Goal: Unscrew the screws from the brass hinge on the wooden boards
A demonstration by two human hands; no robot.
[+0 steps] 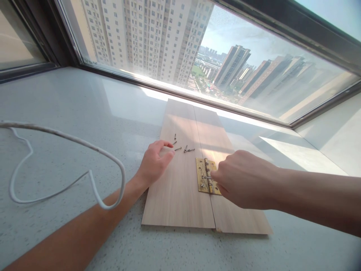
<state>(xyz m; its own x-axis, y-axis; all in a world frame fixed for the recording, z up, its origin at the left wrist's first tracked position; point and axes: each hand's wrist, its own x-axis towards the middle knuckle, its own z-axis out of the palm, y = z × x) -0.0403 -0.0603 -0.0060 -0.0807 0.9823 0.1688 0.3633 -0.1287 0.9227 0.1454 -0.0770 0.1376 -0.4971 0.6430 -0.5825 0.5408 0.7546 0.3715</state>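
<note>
1. No brand, label or writing readable anywhere, not on the hinge (203,175), not on the boards.
2. Two wooden boards (180,180) lie side by side on the pale speckled counter (70,109), running from near the window edge (197,94) back toward the near edge.
3. The brass hinge sits right across the seam between the boards, closer to their near end.
4. The right hand (245,180) is right on top of the hinge, fingers curled in and pinching a small screw (207,177) against it. The fingertips are mostly hidden behind the knuckles, so I can't make out the grip in detail.
5. The left hand (154,162) rests on the left board, loosely curled and half open, holding nothing that I can see.
6. A few loose screws (184,148) are scattered on the boards just past the left fingertips, toward the window.
7. A white cable (66,139) loops over the left part of the counter, crossing the left forearm.
</note>
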